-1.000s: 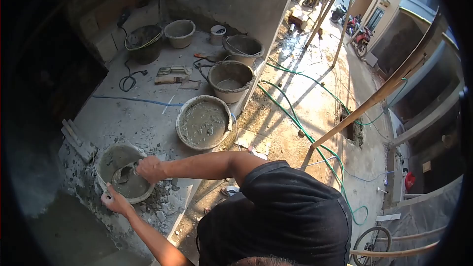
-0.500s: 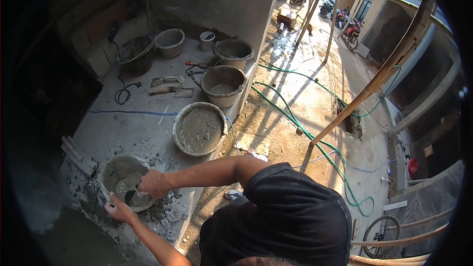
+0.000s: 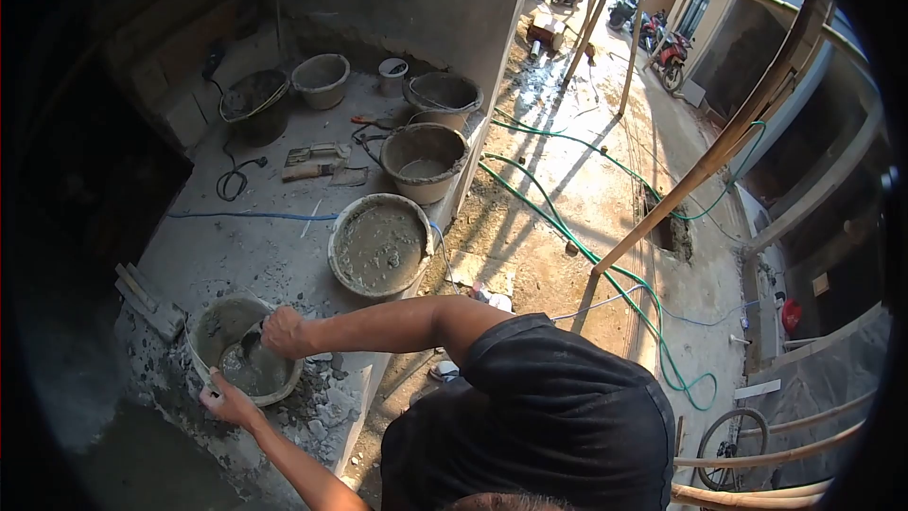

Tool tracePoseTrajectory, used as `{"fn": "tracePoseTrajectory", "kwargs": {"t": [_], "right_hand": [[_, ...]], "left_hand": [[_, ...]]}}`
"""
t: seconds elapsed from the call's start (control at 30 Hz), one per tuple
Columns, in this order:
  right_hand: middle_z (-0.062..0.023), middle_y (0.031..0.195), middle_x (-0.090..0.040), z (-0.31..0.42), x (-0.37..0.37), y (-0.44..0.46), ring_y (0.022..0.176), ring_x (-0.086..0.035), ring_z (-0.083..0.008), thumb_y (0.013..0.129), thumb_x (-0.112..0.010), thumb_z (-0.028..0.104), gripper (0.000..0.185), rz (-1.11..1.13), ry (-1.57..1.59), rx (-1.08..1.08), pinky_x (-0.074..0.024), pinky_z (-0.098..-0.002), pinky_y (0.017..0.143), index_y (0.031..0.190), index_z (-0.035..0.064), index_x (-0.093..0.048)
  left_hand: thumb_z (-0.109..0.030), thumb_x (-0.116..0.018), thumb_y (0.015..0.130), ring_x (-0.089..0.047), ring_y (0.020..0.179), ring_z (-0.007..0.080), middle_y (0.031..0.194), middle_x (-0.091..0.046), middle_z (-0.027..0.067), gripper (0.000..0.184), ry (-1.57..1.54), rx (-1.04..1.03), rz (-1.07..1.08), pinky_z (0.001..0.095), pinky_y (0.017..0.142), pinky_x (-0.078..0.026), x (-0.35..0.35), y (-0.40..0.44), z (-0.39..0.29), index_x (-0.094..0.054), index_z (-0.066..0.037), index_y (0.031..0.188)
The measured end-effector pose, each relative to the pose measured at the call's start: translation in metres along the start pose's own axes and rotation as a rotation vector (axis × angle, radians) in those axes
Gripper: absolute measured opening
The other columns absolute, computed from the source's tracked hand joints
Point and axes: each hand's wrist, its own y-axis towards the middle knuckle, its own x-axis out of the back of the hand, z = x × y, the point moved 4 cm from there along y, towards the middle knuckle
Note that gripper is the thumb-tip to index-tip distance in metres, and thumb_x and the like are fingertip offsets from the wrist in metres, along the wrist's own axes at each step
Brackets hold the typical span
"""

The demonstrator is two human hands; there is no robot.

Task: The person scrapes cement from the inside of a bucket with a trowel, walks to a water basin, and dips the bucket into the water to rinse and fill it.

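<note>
A mortar-stained bucket (image 3: 202, 333) stands at the lower left with wet grey mix inside. My left hand (image 3: 231, 403) is closed on the near-left part of its rim. Over the right side of the same bucket, my right hand (image 3: 283, 332) grips a trowel (image 3: 251, 340). Only a dark part of the blade shows, low in the bucket; the handle is hidden in my fist. Close by, to the upper right, sits a wide tub (image 3: 380, 246) filled with lumpy wet mortar.
Several more buckets, including a pale one (image 3: 424, 166), stand behind. Plastering floats (image 3: 319, 161) lie on the floor near a black cable (image 3: 232, 180). A raised edge drops to a sunlit yard with green hoses (image 3: 558, 218) and a leaning bamboo pole (image 3: 662, 208). Rubble (image 3: 326, 402) surrounds the bucket.
My right hand and the trowel have shifted up toward the bucket's far rim. My left hand keeps its hold on the rim.
</note>
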Motion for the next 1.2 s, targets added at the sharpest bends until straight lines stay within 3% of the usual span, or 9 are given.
{"fn": "tracePoseTrajectory", "kwargs": {"t": [0.07, 0.37, 0.5, 0.6, 0.67, 0.9, 1.07, 1.1, 1.2], "right_hand": [[-0.0112, 0.086, -0.067, 0.005, 0.01, -0.014, 0.083, -0.066, -0.0263, 0.068, -0.064, 0.02, 0.023, 0.202, 0.072, 0.067, -0.0516, -0.038, 0.066, 0.085, 0.0056, -0.069], [-0.0178, 0.086, -0.067, 0.006, 0.056, -0.016, 0.087, -0.065, -0.0301, 0.066, -0.062, 0.023, 0.033, 0.571, 0.46, -0.067, -0.0512, -0.0398, 0.076, 0.086, -0.0018, -0.068], [-0.0202, 0.081, -0.066, 0.004, 0.054, -0.016, 0.085, -0.065, -0.0337, 0.067, -0.064, 0.027, 0.033, 0.484, 0.636, -0.108, -0.0524, -0.0408, 0.072, 0.08, -0.0037, -0.066], [-0.02, 0.08, -0.066, 0.009, 0.047, -0.012, 0.082, -0.065, -0.0344, 0.066, -0.064, 0.023, 0.027, 0.212, 0.636, -0.257, -0.0528, -0.0407, 0.069, 0.079, -0.0006, -0.067], [-0.0184, 0.078, -0.066, 0.017, 0.036, -0.005, 0.08, -0.066, -0.0334, 0.065, -0.064, 0.018, 0.02, 0.165, 0.414, -0.174, -0.0529, -0.0407, 0.067, 0.077, 0.0028, -0.067], [-0.0141, 0.072, -0.066, 0.027, 0.059, -0.041, 0.072, -0.067, -0.03, 0.063, -0.061, 0.012, 0.011, 0.244, 0.237, 0.185, -0.0521, -0.0387, 0.059, 0.072, 0.0072, -0.066], [-0.0119, 0.079, -0.066, 0.004, 0.055, -0.039, 0.078, -0.066, -0.0296, 0.072, -0.054, 0.009, 0.027, 0.329, 0.084, 0.135, -0.0522, -0.0404, 0.065, 0.095, 0.0155, -0.067], [-0.0141, 0.081, -0.067, 0.002, 0.064, -0.035, 0.082, -0.067, -0.0301, 0.07, -0.061, 0.011, 0.019, 0.388, 0.099, 0.093, -0.0533, -0.0392, 0.069, 0.087, 0.0118, -0.07], [-0.0129, 0.078, -0.067, -0.002, 0.055, -0.022, 0.077, -0.067, -0.0299, 0.073, -0.058, 0.01, 0.019, 0.202, 0.129, 0.021, -0.0529, -0.0395, 0.065, 0.087, 0.0134, -0.069]], "left_hand": [[-0.045, -0.062, 0.084, -0.056, 0.09, 0.034, 0.102, -0.056, 0.0241, 0.059, -0.015, 0.019, 0.011, 0.0425, 0.081, -0.044, 0.001, -0.005, -0.008, -0.053, 0.01, 0.105], [-0.046, -0.061, 0.084, -0.056, 0.093, 0.0334, 0.103, -0.056, 0.0231, 0.061, -0.035, -0.001, 0.028, 0.0421, 0.083, -0.043, -0.003, -0.001, -0.005, -0.052, 0.009, 0.108], [-0.047, -0.061, 0.084, -0.055, 0.096, 0.0334, 0.104, -0.056, 0.0235, 0.063, -0.023, 0.032, 0.043, 0.0427, 0.084, -0.042, -0.002, -0.003, -0.008, -0.051, 0.009, 0.109], [-0.048, -0.06, 0.084, -0.055, 0.095, 0.0338, 0.105, -0.056, 0.0238, 0.064, -0.019, 0.042, 0.072, 0.0435, 0.084, -0.042, 0.0, -0.005, -0.011, -0.05, 0.009, 0.11], [-0.048, -0.061, 0.084, -0.055, 0.094, 0.0337, 0.105, -0.056, 0.0237, 0.063, 0.015, 0.017, 0.068, 0.0433, 0.084, -0.042, 0.001, -0.005, -0.014, -0.05, 0.009, 0.11], [-0.036, -0.064, 0.084, -0.056, 0.081, 0.0293, 0.094, -0.058, 0.0198, 0.048, -0.039, -0.006, 0.03, 0.0405, 0.074, -0.044, 0.0, 0.003, -0.003, -0.053, 0.008, 0.098], [-0.03, -0.07, 0.08, -0.049, 0.078, 0.0198, 0.087, -0.055, 0.0119, 0.039, -0.186, -0.053, -0.061, 0.0333, 0.073, -0.042, -0.004, 0.008, 0.013, -0.053, 0.004, 0.089], [-0.03, -0.07, 0.079, -0.05, 0.076, 0.0193, 0.084, -0.056, 0.0108, 0.039, -0.242, -0.014, -0.014, 0.0337, 0.072, -0.042, 0.0, 0.004, 0.003, -0.053, 0.004, 0.088], [-0.03, -0.071, 0.079, -0.05, 0.074, 0.02, 0.08, -0.056, 0.0104, 0.038, -0.222, -0.054, -0.061, 0.0339, 0.07, -0.042, 0.0, 0.003, 0.001, -0.053, 0.003, 0.086]]}}
